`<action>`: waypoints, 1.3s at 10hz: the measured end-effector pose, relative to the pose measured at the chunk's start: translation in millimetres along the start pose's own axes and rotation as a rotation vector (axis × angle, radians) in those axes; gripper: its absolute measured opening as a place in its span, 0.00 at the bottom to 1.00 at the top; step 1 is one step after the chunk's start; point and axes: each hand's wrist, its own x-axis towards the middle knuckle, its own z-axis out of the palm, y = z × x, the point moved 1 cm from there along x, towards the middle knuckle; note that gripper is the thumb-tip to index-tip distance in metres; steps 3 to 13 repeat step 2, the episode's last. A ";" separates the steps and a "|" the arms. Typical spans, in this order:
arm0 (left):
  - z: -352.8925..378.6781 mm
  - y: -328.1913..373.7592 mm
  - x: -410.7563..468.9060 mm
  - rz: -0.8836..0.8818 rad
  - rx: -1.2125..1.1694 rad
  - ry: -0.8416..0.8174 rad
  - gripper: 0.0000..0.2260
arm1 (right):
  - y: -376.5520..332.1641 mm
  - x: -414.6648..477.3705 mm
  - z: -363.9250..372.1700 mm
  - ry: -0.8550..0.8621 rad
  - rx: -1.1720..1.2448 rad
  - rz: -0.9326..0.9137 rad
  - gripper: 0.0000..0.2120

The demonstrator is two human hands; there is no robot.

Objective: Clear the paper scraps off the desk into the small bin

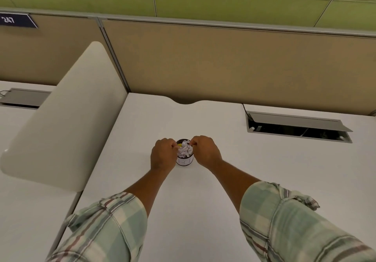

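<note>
1 small bin stands upright at the frame's centre on the white surface, its long axis vertical, mouth up, heaped with crumpled paper scraps. The 2 hands flank its rim: left hand and right hand, each grip curled nearly closed, fingertips pinched at the scraps between them.

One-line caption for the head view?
Both hands at the rim of a small bin heaped with paper scraps.
</note>
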 end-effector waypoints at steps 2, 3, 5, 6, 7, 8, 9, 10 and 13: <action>5.0 16.5 -9.2 0.208 0.283 0.007 0.14 | 15.5 -16.3 -9.6 0.004 -0.146 -0.118 0.20; 5.0 16.5 -9.2 0.208 0.283 0.007 0.14 | 15.5 -16.3 -9.6 0.004 -0.146 -0.118 0.20; 5.0 16.5 -9.2 0.208 0.283 0.007 0.14 | 15.5 -16.3 -9.6 0.004 -0.146 -0.118 0.20; 5.0 16.5 -9.2 0.208 0.283 0.007 0.14 | 15.5 -16.3 -9.6 0.004 -0.146 -0.118 0.20; 5.0 16.5 -9.2 0.208 0.283 0.007 0.14 | 15.5 -16.3 -9.6 0.004 -0.146 -0.118 0.20; 5.0 16.5 -9.2 0.208 0.283 0.007 0.14 | 15.5 -16.3 -9.6 0.004 -0.146 -0.118 0.20; 5.0 16.5 -9.2 0.208 0.283 0.007 0.14 | 15.5 -16.3 -9.6 0.004 -0.146 -0.118 0.20; 5.0 16.5 -9.2 0.208 0.283 0.007 0.14 | 15.5 -16.3 -9.6 0.004 -0.146 -0.118 0.20; 5.0 16.5 -9.2 0.208 0.283 0.007 0.14 | 15.5 -16.3 -9.6 0.004 -0.146 -0.118 0.20</action>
